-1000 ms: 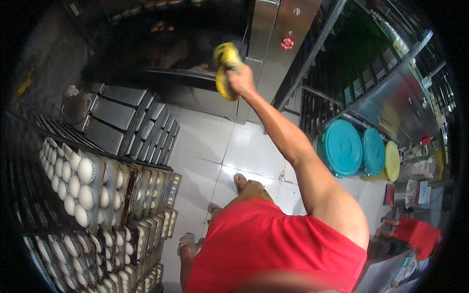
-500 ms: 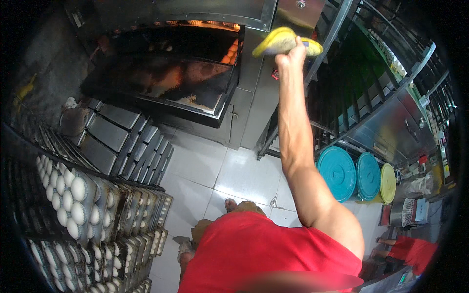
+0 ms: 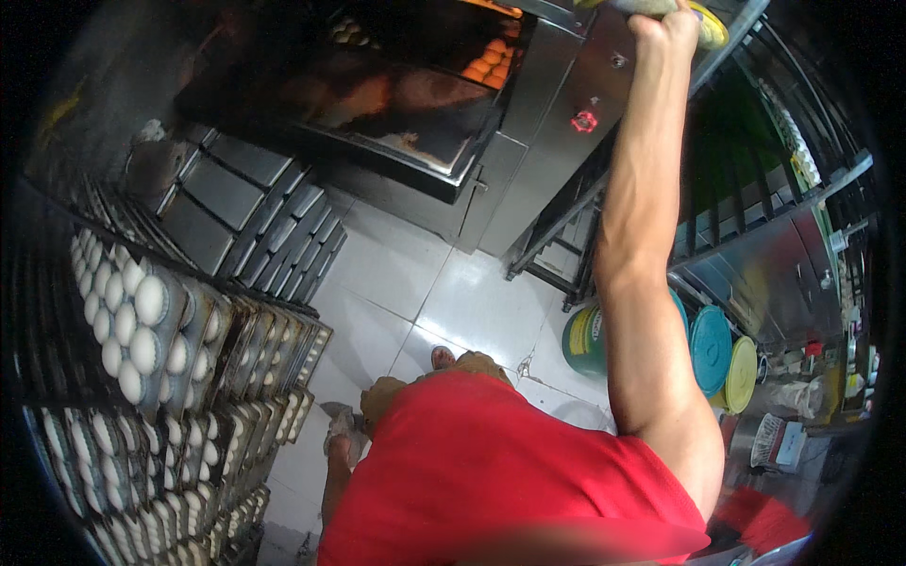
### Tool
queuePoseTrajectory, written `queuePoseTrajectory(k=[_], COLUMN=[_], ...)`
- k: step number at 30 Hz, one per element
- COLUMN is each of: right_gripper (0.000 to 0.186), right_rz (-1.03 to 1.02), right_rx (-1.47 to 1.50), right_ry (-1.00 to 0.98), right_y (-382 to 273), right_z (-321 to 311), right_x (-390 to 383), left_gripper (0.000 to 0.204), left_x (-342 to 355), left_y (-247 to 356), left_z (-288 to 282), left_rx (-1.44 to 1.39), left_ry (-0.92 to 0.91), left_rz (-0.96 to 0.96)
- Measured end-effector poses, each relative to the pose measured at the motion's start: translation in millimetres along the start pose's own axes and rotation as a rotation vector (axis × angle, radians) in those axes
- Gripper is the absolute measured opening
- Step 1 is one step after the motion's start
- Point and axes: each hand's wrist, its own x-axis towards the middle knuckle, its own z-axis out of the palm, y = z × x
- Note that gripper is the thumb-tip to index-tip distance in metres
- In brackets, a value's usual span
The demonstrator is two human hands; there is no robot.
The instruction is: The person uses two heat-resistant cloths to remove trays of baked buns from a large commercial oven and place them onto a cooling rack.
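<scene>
My right arm reaches up and forward past the oven's right side. At the top edge of the view my right hand [image 3: 665,28] is closed on a folded, yellow-edged cloth pad [image 3: 713,28], which is partly cut off by the frame. Left of it stands the oven with its door [image 3: 396,141] lowered. Glowing inside are browned buns [image 3: 489,64], with paler ones [image 3: 351,34] farther left. Low at my left side, beside my shorts, my left hand [image 3: 342,436] seems to hang near something greyish; its fingers cannot be made out.
Racked trays of white dough balls [image 3: 132,311] fill the left side, below stacked metal tins [image 3: 222,198]. A red valve knob [image 3: 584,121] juts from the oven's side. Black railings [image 3: 736,189], a green bucket [image 3: 583,341] and lidded bins [image 3: 710,349] stand right. Another person in red [image 3: 763,519] is lower right.
My right hand has moved up and to the right with the pad, now at the frame's edge. The view has shifted, so the oven sits higher and the green bucket shows.
</scene>
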Motion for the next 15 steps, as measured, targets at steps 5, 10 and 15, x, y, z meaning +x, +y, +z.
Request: queuePoseTrajectory(k=[5,10,15], right_gripper=[0.057,0.083,0.098], right_rz=[-0.128,-0.482,-0.269], right_rx=[-1.396,-2.027,-2.081], right_ry=[-0.44,-1.132,-1.182], right_y=[69.9,241.8,234.8], right_z=[-0.9,-89.9,-57.8], right_x=[-109.3,-245.3,-238.2], left_gripper=[0.033,0.032,0.031], left_x=[-7.7,3.4,-11.1], left_y=[-32.9,-66.7,-130.1], left_z=[8.1,-0.4,8.5], left_rx=[-0.056,-0.055,-0.078], left_ry=[0.014,0.026,0.029], left_rz=[-0.032,0.006,-0.028])
